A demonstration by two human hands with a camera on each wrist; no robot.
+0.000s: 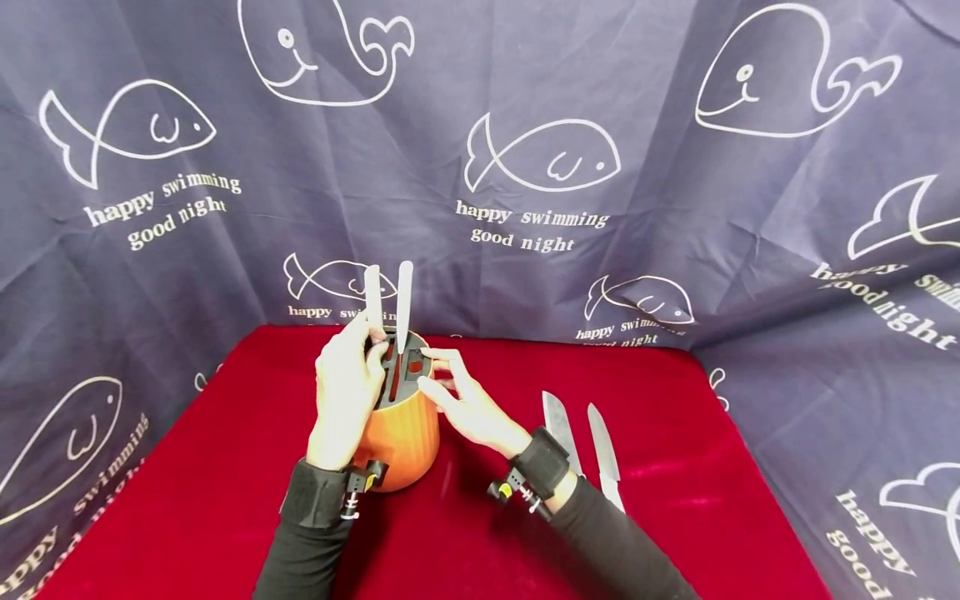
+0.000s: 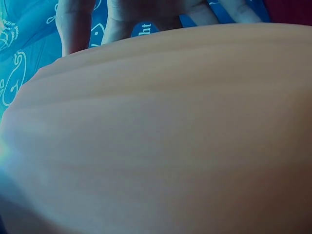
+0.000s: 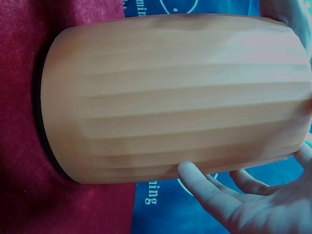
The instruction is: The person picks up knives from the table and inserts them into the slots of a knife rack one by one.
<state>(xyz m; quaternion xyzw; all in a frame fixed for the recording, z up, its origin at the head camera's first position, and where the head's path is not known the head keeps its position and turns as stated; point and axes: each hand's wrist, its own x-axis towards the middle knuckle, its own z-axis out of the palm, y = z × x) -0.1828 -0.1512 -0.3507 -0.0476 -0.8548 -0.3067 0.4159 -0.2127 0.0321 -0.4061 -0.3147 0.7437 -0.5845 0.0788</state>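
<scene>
An orange, ribbed round knife block with a dark slotted top stands on the red cloth. Two white-handled knives stick up from its top: a left knife and a right knife. My left hand is at the block's left side, its thumb and fingers pinching the left knife low on the handle. At the right rim, my right hand touches the block with fairly straight, spread fingers. The block's wall fills much of the right wrist view, a fingertip against its side. In the left wrist view, the wall hides most of the left hand.
Two more knives lie on the red cloth right of the block: a broad-bladed knife and a pointed knife, both partly beside or behind my right forearm. A grey-blue curtain with fish drawings hangs behind the table.
</scene>
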